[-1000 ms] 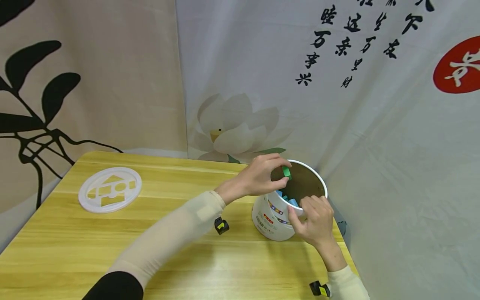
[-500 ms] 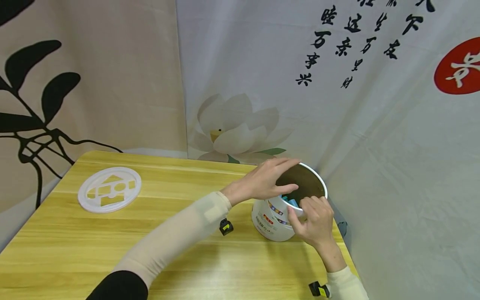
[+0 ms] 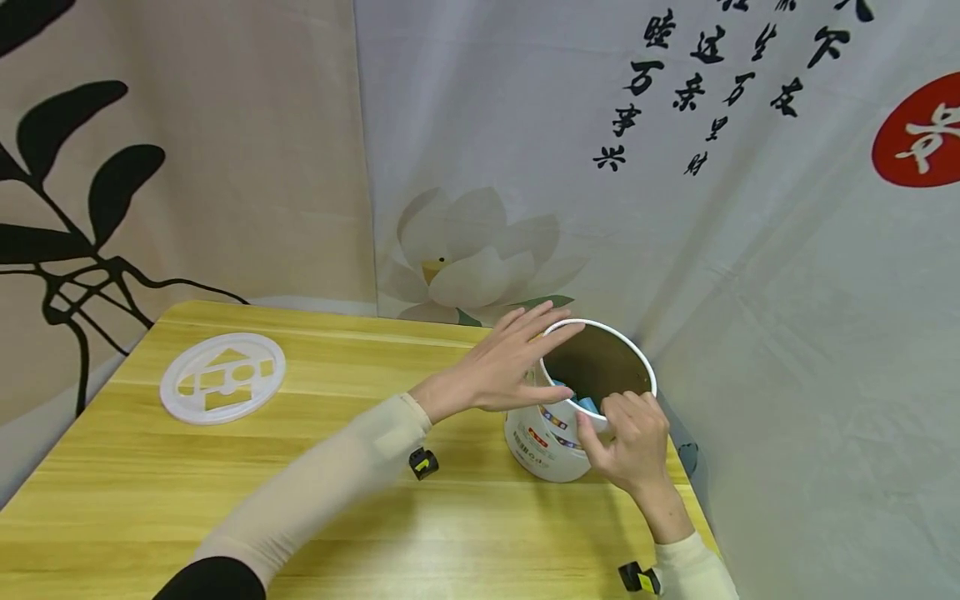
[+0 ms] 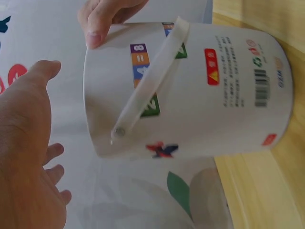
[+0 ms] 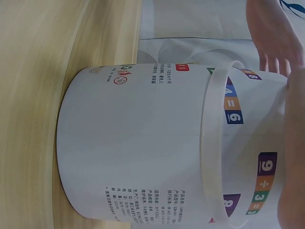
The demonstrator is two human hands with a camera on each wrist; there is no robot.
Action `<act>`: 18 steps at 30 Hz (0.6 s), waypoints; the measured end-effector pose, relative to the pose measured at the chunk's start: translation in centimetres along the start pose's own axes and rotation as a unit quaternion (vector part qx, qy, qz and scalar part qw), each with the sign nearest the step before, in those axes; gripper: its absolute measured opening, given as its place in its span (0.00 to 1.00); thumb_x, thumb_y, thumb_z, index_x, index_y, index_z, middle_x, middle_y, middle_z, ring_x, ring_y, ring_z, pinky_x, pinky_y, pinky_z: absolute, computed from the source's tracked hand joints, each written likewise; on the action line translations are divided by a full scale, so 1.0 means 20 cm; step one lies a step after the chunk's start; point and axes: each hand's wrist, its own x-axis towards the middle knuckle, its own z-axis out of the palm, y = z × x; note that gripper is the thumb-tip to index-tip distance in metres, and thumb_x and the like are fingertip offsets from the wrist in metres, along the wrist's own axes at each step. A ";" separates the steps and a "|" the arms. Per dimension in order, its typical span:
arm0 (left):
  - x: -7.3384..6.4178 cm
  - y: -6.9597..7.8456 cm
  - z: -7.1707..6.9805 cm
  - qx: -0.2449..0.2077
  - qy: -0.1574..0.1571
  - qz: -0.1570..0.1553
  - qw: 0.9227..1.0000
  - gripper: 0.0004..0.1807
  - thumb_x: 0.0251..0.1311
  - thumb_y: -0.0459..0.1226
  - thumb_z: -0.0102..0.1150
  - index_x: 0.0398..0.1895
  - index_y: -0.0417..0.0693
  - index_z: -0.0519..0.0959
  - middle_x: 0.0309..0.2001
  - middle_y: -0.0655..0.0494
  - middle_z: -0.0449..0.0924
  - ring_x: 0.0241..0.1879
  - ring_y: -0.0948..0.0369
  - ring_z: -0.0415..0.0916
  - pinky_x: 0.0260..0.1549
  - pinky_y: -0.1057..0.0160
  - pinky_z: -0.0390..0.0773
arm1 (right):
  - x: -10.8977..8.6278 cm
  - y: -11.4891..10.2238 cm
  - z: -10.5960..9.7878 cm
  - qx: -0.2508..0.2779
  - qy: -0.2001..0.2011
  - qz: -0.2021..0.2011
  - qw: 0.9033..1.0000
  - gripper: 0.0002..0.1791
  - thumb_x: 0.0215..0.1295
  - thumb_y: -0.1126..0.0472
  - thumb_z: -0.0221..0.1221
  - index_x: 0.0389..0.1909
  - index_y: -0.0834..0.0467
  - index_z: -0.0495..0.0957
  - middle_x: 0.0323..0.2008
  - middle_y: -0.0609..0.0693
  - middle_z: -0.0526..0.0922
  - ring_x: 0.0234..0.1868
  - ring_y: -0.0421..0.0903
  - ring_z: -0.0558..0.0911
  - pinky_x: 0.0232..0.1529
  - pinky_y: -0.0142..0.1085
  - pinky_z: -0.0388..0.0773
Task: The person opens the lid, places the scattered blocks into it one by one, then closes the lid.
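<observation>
A white bucket [image 3: 551,450] with a plastic handle [image 4: 151,78] and printed number labels stands at the table's right side. Blue blocks [image 3: 587,405] lie inside it. My right hand [image 3: 630,437] grips the near right rim, thumb outside and fingers curled over the edge. Beside the rim on the left, my left hand [image 3: 506,358] is spread with straight fingers and holds nothing. In the left wrist view, that left hand [image 4: 24,143] hovers by the bucket's mouth.
A white round lid [image 3: 222,379] with cut-out shapes lies at the table's far left. The wooden table [image 3: 450,533] has its right edge close to the bucket. Printed cloth [image 3: 787,275] hangs behind and to the right.
A green block was pinched in my left hand over the bucket; it was let go. The left hand then drew back left from the mouth, fingers spread. My right hand stayed on the rim.
</observation>
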 end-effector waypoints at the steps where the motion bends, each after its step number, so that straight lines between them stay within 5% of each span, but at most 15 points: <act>1: -0.02 -0.01 -0.01 0.001 0.004 -0.004 1.000 0.52 0.75 0.65 0.66 0.94 0.62 0.56 0.93 0.53 0.53 0.95 0.50 0.44 0.93 0.36 0.48 | 0.00 0.00 0.00 0.001 0.001 0.001 1.000 0.32 0.79 0.41 0.54 0.15 0.54 0.63 0.14 0.44 0.61 0.18 0.43 0.60 0.24 0.40 0.56; 10: -0.29 -0.18 -0.10 0.012 0.045 -0.051 0.998 0.50 0.74 0.63 0.68 0.92 0.61 0.61 0.92 0.52 0.58 0.94 0.46 0.48 0.91 0.32 0.51 | 0.00 0.01 0.00 0.004 -0.005 0.014 1.000 0.34 0.79 0.39 0.54 0.14 0.54 0.63 0.14 0.44 0.61 0.19 0.43 0.61 0.25 0.40 0.56; 18: -0.68 -0.40 -0.15 0.022 0.064 -0.123 0.990 0.49 0.73 0.58 0.72 0.91 0.55 0.63 0.89 0.45 0.62 0.91 0.38 0.52 0.87 0.27 0.54 | -0.01 0.00 0.00 0.005 -0.009 0.017 1.000 0.33 0.79 0.39 0.54 0.15 0.54 0.63 0.14 0.44 0.62 0.19 0.43 0.61 0.26 0.39 0.56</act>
